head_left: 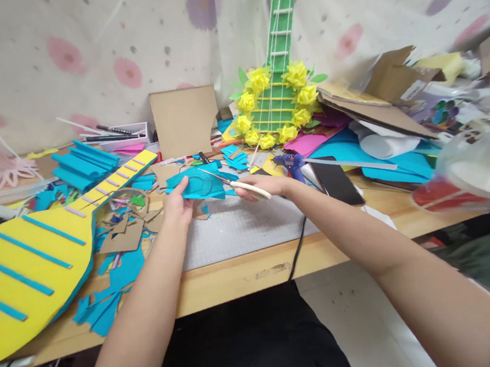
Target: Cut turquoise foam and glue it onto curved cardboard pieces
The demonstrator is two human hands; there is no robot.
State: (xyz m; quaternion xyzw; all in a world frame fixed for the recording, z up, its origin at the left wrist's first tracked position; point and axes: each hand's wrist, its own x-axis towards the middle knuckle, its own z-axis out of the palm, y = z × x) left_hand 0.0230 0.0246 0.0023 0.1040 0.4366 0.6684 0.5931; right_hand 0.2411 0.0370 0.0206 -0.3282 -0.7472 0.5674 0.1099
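A piece of blue crepe paper [179, 181] is pinched in my left hand [180, 203], thumb on top, above the cutting mat. A faint curved outline shows on the paper. My right hand [263, 186] is closed around the cream handles of a pair of scissors [254, 190]. The scissor blades point left and lie over the right part of the blue paper; whether they grip it between them I cannot tell. Below the hands lies a grey cutting mat [241, 230] with a small blue scrap on it.
A yellow paper guitar [29, 253] lies at left, beside blue and cardboard scraps [123, 234]. A green guitar with yellow flowers [278, 101] leans at the back. Right of my hands are a glue gun [293, 166], a black tablet-like object [336, 182] and a bagged container [454, 179].
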